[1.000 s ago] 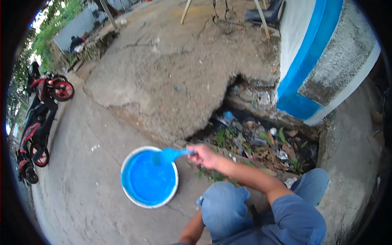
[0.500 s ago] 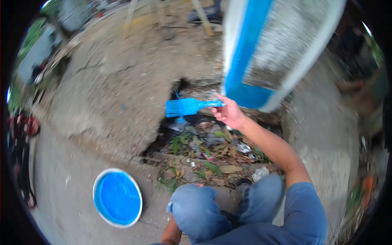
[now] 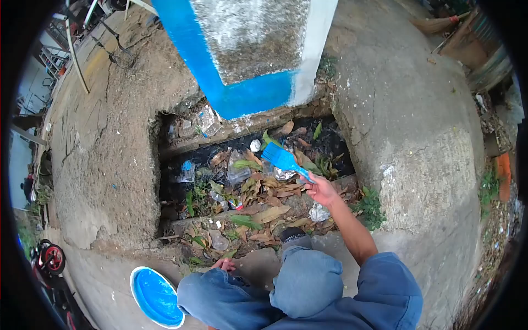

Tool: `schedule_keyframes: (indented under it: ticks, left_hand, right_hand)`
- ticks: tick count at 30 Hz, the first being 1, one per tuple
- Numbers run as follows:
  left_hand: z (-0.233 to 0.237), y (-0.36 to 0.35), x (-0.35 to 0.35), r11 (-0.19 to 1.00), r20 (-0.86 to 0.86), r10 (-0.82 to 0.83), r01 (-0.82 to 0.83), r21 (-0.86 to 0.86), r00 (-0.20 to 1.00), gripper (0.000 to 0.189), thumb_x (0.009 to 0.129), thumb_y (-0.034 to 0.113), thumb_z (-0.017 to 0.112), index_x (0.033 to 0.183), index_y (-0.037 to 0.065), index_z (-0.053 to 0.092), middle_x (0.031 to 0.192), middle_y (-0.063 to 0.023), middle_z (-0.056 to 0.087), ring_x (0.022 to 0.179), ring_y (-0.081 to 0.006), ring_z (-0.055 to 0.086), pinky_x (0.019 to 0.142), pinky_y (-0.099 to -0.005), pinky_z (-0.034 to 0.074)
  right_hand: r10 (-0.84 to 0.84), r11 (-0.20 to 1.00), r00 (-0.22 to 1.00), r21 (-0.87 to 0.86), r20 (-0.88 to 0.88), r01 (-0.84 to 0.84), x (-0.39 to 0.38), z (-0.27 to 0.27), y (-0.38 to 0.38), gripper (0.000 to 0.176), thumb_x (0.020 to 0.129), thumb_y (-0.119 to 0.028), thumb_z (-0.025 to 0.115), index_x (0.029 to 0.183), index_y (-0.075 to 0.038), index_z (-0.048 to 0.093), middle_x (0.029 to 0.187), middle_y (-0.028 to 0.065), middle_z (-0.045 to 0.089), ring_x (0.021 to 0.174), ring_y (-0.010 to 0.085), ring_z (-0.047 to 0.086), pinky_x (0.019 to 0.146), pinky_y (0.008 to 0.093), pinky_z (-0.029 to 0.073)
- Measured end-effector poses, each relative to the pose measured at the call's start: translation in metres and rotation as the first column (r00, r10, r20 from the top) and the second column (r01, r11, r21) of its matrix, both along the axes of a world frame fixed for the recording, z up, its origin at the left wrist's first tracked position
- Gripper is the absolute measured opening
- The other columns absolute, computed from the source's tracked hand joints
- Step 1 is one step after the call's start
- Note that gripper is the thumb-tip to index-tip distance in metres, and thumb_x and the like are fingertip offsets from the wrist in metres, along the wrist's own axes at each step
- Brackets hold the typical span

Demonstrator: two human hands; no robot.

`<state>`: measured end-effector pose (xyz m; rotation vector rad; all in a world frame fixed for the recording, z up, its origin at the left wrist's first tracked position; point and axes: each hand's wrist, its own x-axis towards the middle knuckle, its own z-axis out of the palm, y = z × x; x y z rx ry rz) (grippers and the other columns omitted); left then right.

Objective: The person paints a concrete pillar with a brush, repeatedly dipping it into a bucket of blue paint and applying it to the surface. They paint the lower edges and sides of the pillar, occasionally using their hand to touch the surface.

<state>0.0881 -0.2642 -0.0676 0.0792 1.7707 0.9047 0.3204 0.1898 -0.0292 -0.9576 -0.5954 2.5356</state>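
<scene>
Pinching the handle end of a flat blue paint-wet paintbrush [image 3: 280, 158], right hand [image 3: 322, 190] fingers [image 3: 312, 184] pressed together; bristles beyond the fingertips, over a leaf-filled gutter [image 3: 220, 181]. Probably light, stiff-handled, soft-bristled, slippery with paint: best gripped mid-handle. By the knee, left hand [image 3: 223, 265], finger spread impossible to tell, near a round white-rimmed bucket of blue paint [image 3: 155, 297].

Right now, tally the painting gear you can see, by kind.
Blue paintbrush, held in the right hand: 1
Bowl of blue paint: 1
Total: 2
</scene>
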Motion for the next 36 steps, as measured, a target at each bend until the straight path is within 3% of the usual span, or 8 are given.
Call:
schedule_keyframes:
  ticks: [4,7,13,15,17,25,32,36]
  left_hand:
    - [0.028,0.013,0.006,0.993,-0.063,0.044,-0.051,-0.111,0.997,0.032,0.095,0.033,0.050,0.103,0.004,0.060,0.089,-0.0066,0.065,0.073,-0.0135,0.063,0.057,-0.0253,0.046]
    - [0.044,0.027,0.006,0.990,-0.115,0.087,-0.099,-0.105,0.990,0.031,0.093,0.032,0.052,0.099,0.003,0.062,0.088,-0.0062,0.067,0.071,-0.0130,0.063,0.057,-0.0248,0.046]
    - [0.045,0.038,0.015,0.989,-0.166,0.138,-0.146,-0.036,0.976,0.029,0.093,0.028,0.054,0.098,0.001,0.062,0.082,-0.0077,0.067,0.068,-0.0126,0.064,0.052,-0.0240,0.045]
    - [0.035,0.037,0.012,0.988,-0.223,0.130,-0.144,-0.051,0.966,0.029,0.093,0.028,0.054,0.098,0.000,0.062,0.082,-0.0086,0.068,0.068,-0.0130,0.064,0.052,-0.0243,0.045]
    - [0.036,0.048,0.015,0.973,-0.201,0.221,-0.230,-0.025,0.954,0.030,0.093,0.027,0.054,0.097,-0.001,0.062,0.082,-0.0104,0.068,0.069,-0.0138,0.064,0.053,-0.0251,0.046]
    - [0.040,0.095,0.007,0.995,-0.196,0.102,-0.103,0.003,0.975,0.029,0.091,0.027,0.056,0.096,0.000,0.063,0.081,-0.0072,0.067,0.069,-0.0136,0.063,0.057,-0.0259,0.046]
    - [0.032,0.087,0.001,0.996,-0.214,0.089,-0.092,-0.003,0.973,0.027,0.090,0.027,0.057,0.095,0.001,0.063,0.080,-0.0078,0.067,0.066,-0.0132,0.064,0.053,-0.0233,0.044]
    - [0.027,0.079,0.002,0.995,-0.217,0.093,-0.095,0.001,0.972,0.027,0.091,0.027,0.057,0.094,0.001,0.063,0.079,-0.0077,0.067,0.067,-0.0130,0.064,0.053,-0.0230,0.044]
  right_hand:
    - [-0.119,0.973,0.982,-0.216,-0.147,0.086,0.000,-0.035,-0.005,0.032,0.095,-0.032,0.051,0.113,-0.006,0.055,0.101,0.0011,0.063,0.066,0.0063,0.051,0.048,0.0195,0.034]
    - [-0.098,0.976,0.989,-0.206,-0.111,0.073,-0.001,-0.041,-0.004,0.032,0.095,-0.033,0.049,0.114,-0.007,0.055,0.106,0.0019,0.063,0.066,0.0070,0.054,0.049,0.0206,0.035]
    - [0.250,0.966,0.965,-0.040,-0.073,-0.254,-0.008,-0.034,0.025,0.027,0.096,-0.026,0.049,0.118,-0.010,0.045,0.103,0.0059,0.059,0.067,0.0077,0.052,0.048,0.0207,0.034]
    - [0.160,0.983,0.979,-0.074,-0.130,-0.170,-0.007,-0.052,0.038,0.020,0.096,-0.023,0.048,0.112,-0.011,0.045,0.093,0.0049,0.054,0.063,0.0053,0.045,0.048,0.0194,0.032]
    - [0.135,0.989,0.991,-0.063,-0.002,-0.135,-0.018,-0.048,0.058,0.013,0.096,-0.022,0.047,0.104,-0.012,0.045,0.082,0.0015,0.050,0.057,0.0036,0.038,0.046,0.0181,0.029]
    - [-0.272,0.956,0.874,0.216,0.403,0.198,-0.087,-0.055,0.154,0.013,0.092,-0.021,0.047,0.087,-0.008,0.046,0.064,0.0000,0.046,0.040,0.0046,0.030,0.033,0.0203,0.021]
    - [-0.360,0.915,0.762,0.364,0.538,0.176,-0.133,-0.023,0.191,0.018,0.089,-0.017,0.052,0.077,-0.003,0.050,0.059,0.0028,0.048,0.040,0.0069,0.035,0.033,0.0233,0.023]
    - [-0.494,0.823,0.749,0.515,0.441,0.239,-0.140,0.015,0.195,0.020,0.091,-0.018,0.054,0.078,-0.002,0.055,0.058,0.0023,0.049,0.041,0.0059,0.035,0.035,0.0229,0.024]
